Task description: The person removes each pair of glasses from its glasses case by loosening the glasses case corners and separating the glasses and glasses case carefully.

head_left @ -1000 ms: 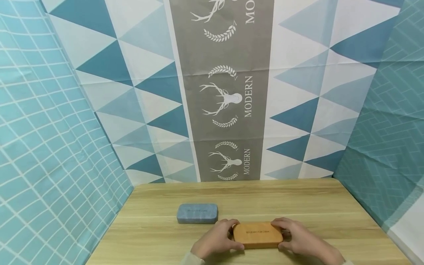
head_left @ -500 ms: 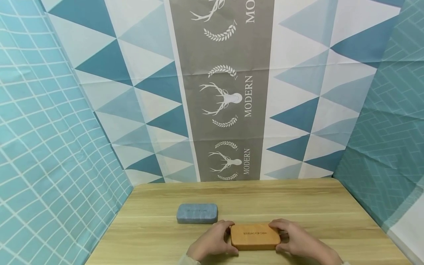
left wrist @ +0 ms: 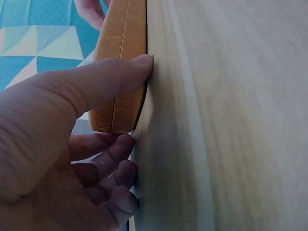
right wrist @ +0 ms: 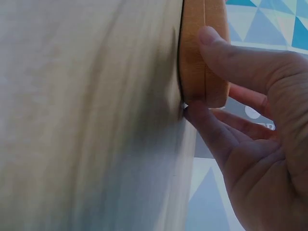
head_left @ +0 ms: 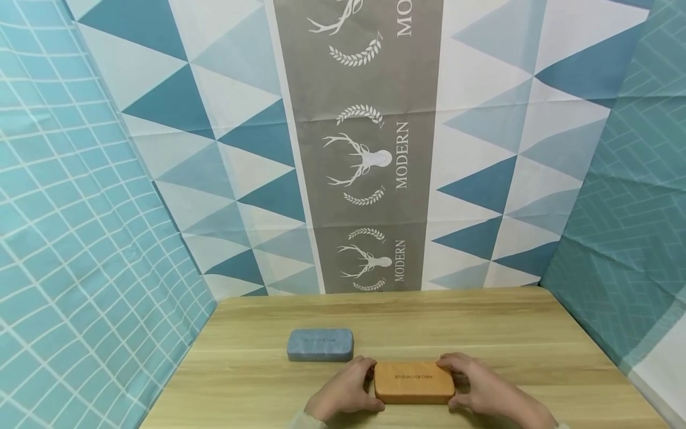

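Observation:
An orange glasses case with dark lettering on its lid lies flat at the front of the wooden table. My left hand grips its left end, thumb on the near side; in the left wrist view the thumb presses across the seam, other fingers curled at the end. At the opposite end my right hand holds the case, its thumb against the near side and fingers round the corner. A shut seam runs along the case's side in both wrist views.
A blue-grey case of similar shape lies behind and left of the orange one, close to my left fingertips. A patterned cloth hangs behind the table, with tiled-print cloths at the left and right.
Over the first half second, both hands shifted the orange case slightly left and towards me. Since then it has hardly moved. The blue-grey case has stayed in place.

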A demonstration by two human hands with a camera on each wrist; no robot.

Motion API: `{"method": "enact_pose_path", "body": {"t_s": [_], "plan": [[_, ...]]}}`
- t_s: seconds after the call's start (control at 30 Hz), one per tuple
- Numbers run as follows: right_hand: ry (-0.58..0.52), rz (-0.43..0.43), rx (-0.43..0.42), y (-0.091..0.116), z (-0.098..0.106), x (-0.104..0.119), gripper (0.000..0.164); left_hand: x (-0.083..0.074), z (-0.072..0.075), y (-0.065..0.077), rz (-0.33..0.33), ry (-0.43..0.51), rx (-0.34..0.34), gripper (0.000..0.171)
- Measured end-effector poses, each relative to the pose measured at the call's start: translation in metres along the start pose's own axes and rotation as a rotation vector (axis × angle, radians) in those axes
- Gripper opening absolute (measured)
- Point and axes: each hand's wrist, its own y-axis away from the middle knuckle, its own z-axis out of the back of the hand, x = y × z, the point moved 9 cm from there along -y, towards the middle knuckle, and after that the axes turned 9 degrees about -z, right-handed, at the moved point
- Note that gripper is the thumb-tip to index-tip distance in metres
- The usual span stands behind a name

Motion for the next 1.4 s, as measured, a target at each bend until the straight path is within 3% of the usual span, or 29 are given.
{"method": "enact_pose_path", "body": {"t_s": [0.3, 0.5, 0.83, 1.07, 1.4], "plan": [[-0.112, -0.116, 0.069, 0.005, -0.005, -0.013, 0.074, 0.003, -0.003, 0.000, -0.012, 0.058, -0.004, 0.069], [-0.102, -0.163, 0.071, 0.005, -0.006, -0.013, 0.068, 0.003, -0.001, 0.001, -0.015, 0.075, -0.015, 0.065], [-0.040, -0.167, 0.061, 0.005, -0.007, -0.010, 0.062, 0.003, -0.001, 0.003, -0.028, 0.104, -0.017, 0.064], [0.026, -0.144, 0.006, 0.008, -0.004, -0.010, 0.065, 0.001, -0.001, 0.004, -0.049, 0.151, -0.040, 0.071], [-0.001, -0.172, 0.035, 0.005, -0.009, -0.012, 0.065, 0.000, -0.002, 0.003, -0.050, 0.141, -0.081, 0.061]]}}
